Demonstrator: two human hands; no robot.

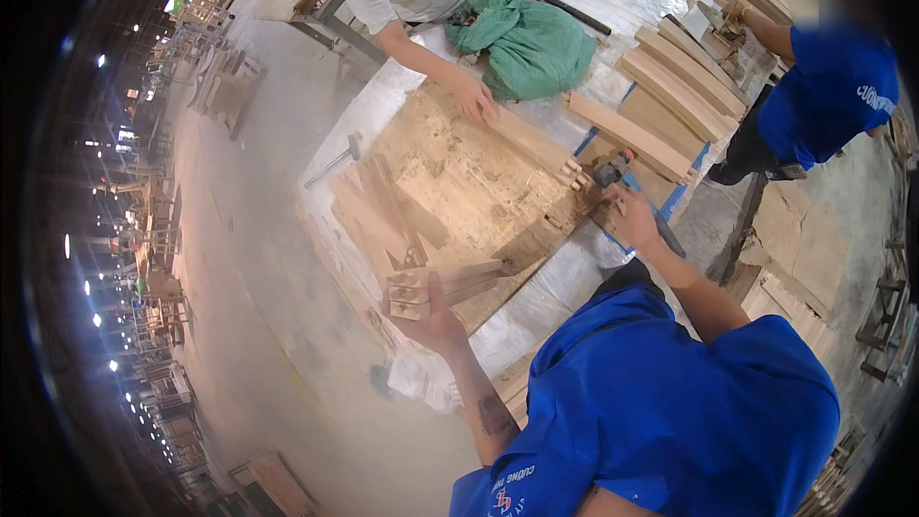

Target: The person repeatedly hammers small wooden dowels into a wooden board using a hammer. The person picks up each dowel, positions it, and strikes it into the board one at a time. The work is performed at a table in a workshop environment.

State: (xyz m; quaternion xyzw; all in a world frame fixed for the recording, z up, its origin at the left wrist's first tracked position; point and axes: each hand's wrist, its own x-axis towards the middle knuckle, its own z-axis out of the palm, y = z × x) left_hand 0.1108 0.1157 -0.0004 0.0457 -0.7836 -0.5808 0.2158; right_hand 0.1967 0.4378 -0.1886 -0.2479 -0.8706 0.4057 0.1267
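Note:
My left hand (pixel 433 314) grips the near ends of a few stacked wooden pieces (pixel 450 282) at the front edge of the workbench (pixel 574 268). The pieces run back across a worn chipboard panel (pixel 459 168). My right hand (pixel 632 217) is closed on a small grey tool (pixel 611 170) at the far end of those pieces, beside the notched end of a long wooden rail (pixel 536 144). A co-worker in a white shirt presses a hand (pixel 475 98) on the other end of that rail.
A green cloth (pixel 526 43) lies bunched at the back of the bench. Curved wooden slats (pixel 675 77) are stacked at the right. A hammer (pixel 335 163) lies at the bench's left edge. Another person in blue (pixel 823 96) bends over at the right. Loose wooden parts (pixel 373 215) lie on the panel.

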